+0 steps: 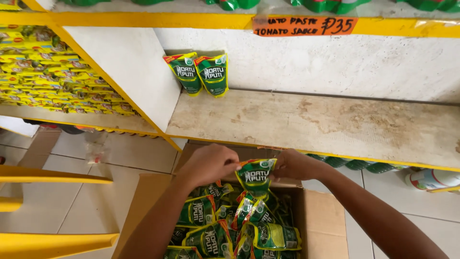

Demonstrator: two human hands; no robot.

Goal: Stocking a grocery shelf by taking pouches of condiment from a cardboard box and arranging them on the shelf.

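Both my hands hold one green pouch point(255, 175) with a red and yellow top, lifted above an open cardboard box point(322, 221). My left hand point(211, 163) pinches the pouch's upper left corner. On the other side, my right hand point(292, 164) grips its upper right edge. The box below is full of several more green pouches point(213, 230) lying loosely. Two green pouches point(201, 73) of the same kind stand upright against the back left corner of the shelf point(326, 124) in front of me.
The worn pale shelf has a yellow front edge, with an orange paper tag point(304, 26) on the shelf edge above. Stacks of yellow packets point(52, 72) fill the left shelf bay. Yellow rails point(48, 177) stand at the lower left over a tiled floor point(120, 158).
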